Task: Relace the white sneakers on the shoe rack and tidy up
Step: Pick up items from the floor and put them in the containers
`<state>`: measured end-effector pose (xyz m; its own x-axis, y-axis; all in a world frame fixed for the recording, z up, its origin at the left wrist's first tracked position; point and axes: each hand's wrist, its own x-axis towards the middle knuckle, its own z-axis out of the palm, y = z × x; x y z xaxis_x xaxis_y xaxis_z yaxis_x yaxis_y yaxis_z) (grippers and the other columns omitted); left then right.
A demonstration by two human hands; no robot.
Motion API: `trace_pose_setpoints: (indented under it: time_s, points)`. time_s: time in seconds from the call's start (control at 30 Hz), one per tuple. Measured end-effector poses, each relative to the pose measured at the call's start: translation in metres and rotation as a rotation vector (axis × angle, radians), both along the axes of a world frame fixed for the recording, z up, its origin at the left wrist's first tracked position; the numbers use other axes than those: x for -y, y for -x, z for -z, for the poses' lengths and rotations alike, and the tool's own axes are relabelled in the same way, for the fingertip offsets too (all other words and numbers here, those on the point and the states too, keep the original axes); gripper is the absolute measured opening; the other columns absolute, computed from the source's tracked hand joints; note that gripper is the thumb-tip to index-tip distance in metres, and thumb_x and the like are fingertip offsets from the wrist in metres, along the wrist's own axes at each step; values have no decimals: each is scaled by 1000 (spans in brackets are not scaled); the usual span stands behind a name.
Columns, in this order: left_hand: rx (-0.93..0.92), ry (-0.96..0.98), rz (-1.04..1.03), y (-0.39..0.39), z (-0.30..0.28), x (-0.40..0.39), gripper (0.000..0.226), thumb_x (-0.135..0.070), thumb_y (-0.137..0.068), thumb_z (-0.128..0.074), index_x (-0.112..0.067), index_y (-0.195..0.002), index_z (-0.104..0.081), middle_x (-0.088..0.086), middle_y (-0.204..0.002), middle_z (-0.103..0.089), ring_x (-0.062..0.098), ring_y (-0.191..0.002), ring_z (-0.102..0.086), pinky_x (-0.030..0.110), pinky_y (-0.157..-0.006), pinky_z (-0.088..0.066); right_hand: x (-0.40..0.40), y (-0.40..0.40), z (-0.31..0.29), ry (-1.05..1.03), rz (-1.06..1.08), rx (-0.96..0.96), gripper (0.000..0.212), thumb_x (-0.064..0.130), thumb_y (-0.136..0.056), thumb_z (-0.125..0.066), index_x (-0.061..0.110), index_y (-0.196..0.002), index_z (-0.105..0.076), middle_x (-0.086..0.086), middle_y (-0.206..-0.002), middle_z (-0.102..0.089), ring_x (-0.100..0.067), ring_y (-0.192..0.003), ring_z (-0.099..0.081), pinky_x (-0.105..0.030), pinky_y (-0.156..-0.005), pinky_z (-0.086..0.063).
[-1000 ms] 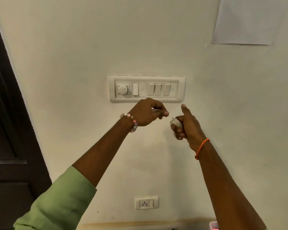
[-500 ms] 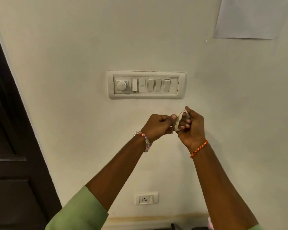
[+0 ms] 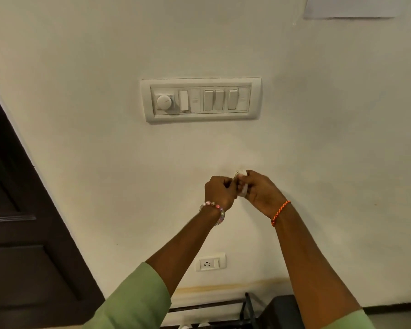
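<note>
Winding the white lace bundle [image 3: 242, 184] tightly, we grip it in our right hand [image 3: 259, 189] while our left hand [image 3: 220, 192] pinches its loose end, keeping loops even.

1. Evenly and softly lit, moderately bright; source not visible, no hard glare anywhere.
2. Warm, faintly yellowish cast across the wall [image 3: 81, 91], dimming slightly toward the corners.
3. Only faint, diffuse shadows: a thin one under the switch panel [image 3: 201, 100], almost none behind the left hand [image 3: 220, 192] and right hand [image 3: 259, 189].
4. Dark door [image 3: 22, 233] at left nearly without detail, underexposed.
5. Wide-angle distortion: door edge leaning strongly, forearms stretched toward the bottom edge.
6. Slightly soft overall, compression smear on skin; small white bundle [image 3: 242, 173] between the fingers blurred, indistinct.
</note>
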<state>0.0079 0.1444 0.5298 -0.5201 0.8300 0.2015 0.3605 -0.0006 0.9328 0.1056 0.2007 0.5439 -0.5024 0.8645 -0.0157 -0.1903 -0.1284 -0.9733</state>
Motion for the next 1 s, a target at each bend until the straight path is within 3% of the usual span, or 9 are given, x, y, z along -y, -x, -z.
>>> trace_pose_setpoints:
  time_s: [0.1, 0.2, 0.37, 0.47, 0.6, 0.7, 0.77, 0.87, 1.0]
  points:
    - [-9, 33, 11, -6, 22, -6, 26, -11, -89, -61, 8, -75, -69, 24, -76, -69, 34, -70, -70, 45, -70, -58, -6, -26, 34, -168, 94, 317, 4, 13, -89, -62, 13, -88, -65, -4, -88, -66, -13, -84, -58, -23, -73, -43]
    - [-34, 149, 90, -27, 45, -12, 22, -9, -89, -60, 6, -77, -70, 25, -79, -69, 35, -73, -69, 44, -72, -57, -6, -58, 66, -29, 76, 327, 2, 17, -88, -63, 15, -90, -64, -1, -89, -66, -12, -85, -57, -25, -70, -39]
    - [97, 416, 155, -70, 101, -29, 17, -12, -86, -66, -1, -76, -73, 15, -67, -68, 28, -69, -67, 40, -77, -58, -6, -115, 119, 237, 162, 298, 14, 9, -82, -71, 4, -93, -63, -8, -79, -63, -16, -71, -56, -25, -62, -46]
    - [156, 536, 181, -104, 133, -41, 14, -14, -83, -71, -1, -83, -74, 17, -78, -72, 20, -64, -64, 33, -80, -57, -9, -151, 154, 345, 250, 336, 12, 8, -80, -73, 8, -87, -63, -8, -79, -62, -16, -68, -56, -25, -60, -47]
    - [224, 643, 192, -167, 180, -55, 20, -16, -77, -77, 1, -88, -75, 16, -90, -73, 27, -87, -69, 32, -81, -56, -17, -212, 199, 417, 356, 411, 19, 8, -78, -75, 6, -92, -62, -9, -76, -65, -16, -66, -59, -24, -56, -46]
    - [253, 715, 250, -224, 223, -60, 23, -13, -79, -74, 2, -97, -73, 13, -94, -71, 19, -85, -65, 32, -83, -55, -26, -269, 238, 434, 379, 509, 18, 6, -79, -74, 4, -92, -62, -7, -68, -63, -12, -58, -58, -20, -49, -46]
    - [254, 756, 297, -252, 248, -63, 27, -14, -83, -71, 0, -106, -71, 13, -106, -70, 17, -91, -63, 27, -80, -51, -30, -297, 261, 443, 360, 588, 17, 7, -79, -73, 4, -93, -63, -12, -78, -62, -14, -65, -57, -23, -55, -44]
    - [233, 831, 334, -289, 292, -76, 29, -20, -87, -67, -3, -111, -69, 12, -115, -68, 24, -107, -62, 25, -88, -47, -44, -331, 307, 431, 350, 692, 25, 7, -79, -74, -3, -100, -66, -13, -85, -63, -14, -68, -56, -25, -60, -46]
    - [182, 883, 343, -319, 343, -94, 30, -27, -89, -65, -7, -111, -70, 11, -117, -67, 26, -112, -59, 30, -96, -45, -61, -353, 362, 413, 381, 827, 31, 18, -74, -79, 3, -101, -71, -17, -101, -68, -28, -95, -62, -40, -88, -49]
